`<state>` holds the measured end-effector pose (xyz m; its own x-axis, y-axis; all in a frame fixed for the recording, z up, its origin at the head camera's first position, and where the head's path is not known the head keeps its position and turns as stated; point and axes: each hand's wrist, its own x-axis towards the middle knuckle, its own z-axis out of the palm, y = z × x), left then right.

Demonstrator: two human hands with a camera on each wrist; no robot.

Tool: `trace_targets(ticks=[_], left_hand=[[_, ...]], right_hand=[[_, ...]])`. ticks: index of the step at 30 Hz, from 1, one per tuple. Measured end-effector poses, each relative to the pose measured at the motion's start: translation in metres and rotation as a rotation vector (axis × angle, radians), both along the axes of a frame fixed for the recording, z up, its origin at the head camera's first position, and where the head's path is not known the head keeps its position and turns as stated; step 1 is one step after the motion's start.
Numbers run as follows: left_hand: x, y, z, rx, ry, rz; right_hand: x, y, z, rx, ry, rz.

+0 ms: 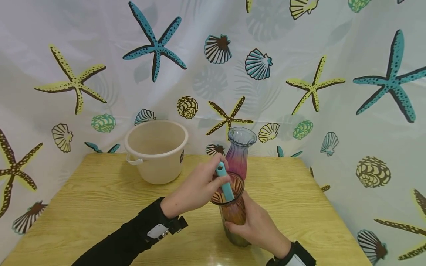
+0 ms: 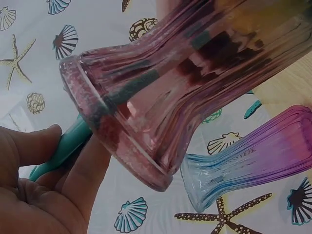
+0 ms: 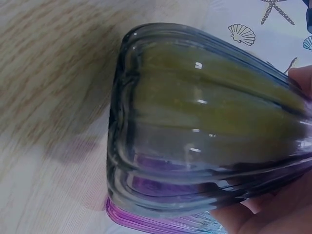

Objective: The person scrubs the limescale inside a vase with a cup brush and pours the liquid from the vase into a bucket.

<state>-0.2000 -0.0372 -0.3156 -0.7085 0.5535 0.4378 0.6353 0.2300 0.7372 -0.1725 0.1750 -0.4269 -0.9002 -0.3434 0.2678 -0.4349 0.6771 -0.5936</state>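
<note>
My left hand (image 1: 196, 184) grips a teal handle (image 1: 225, 183) that reaches down through the mouth of an amber-and-smoky ribbed glass vase (image 1: 234, 214). Through the glass in the left wrist view, the handle's lower part (image 2: 134, 87) shows blurred; the kind of tool at its far end cannot be made out. My right hand (image 1: 263, 225) holds the vase around its side, thumb toward me. The vase leans, and its thick base (image 3: 122, 122) appears raised off the wood in the right wrist view.
Behind the held vase stands a second glass vase (image 1: 237, 155), blue at the rim and pink-purple below. A cream bucket (image 1: 159, 168) sits at the back left of the wooden table (image 1: 100, 207). A shell-and-starfish curtain (image 1: 199, 85) hangs behind and at both sides.
</note>
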Motion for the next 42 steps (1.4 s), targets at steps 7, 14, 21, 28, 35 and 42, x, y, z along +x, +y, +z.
trace_targets(ticks=[7, 14, 21, 28, 35, 42], left_hand=[[0.005, -0.007, 0.006, 0.023, 0.033, 0.003], [0.006, -0.022, 0.019, 0.104, 0.002, 0.009], [0.007, -0.039, 0.037, 0.197, -0.025, -0.022], [0.017, -0.04, 0.045, 0.209, -0.083, -0.023], [0.028, -0.028, 0.04, 0.143, -0.037, -0.037], [0.028, -0.015, 0.024, 0.07, -0.029, -0.08]], right_hand=[[0.0, 0.0, 0.0, 0.006, 0.003, -0.005], [0.0, 0.0, 0.001, 0.006, -0.001, -0.009], [0.002, 0.0, 0.002, 0.01, -0.008, -0.022], [0.002, 0.003, 0.002, 0.0, -0.026, -0.039], [0.001, 0.005, -0.001, -0.047, -0.054, -0.026], [0.001, 0.003, -0.002, -0.056, -0.024, 0.022]])
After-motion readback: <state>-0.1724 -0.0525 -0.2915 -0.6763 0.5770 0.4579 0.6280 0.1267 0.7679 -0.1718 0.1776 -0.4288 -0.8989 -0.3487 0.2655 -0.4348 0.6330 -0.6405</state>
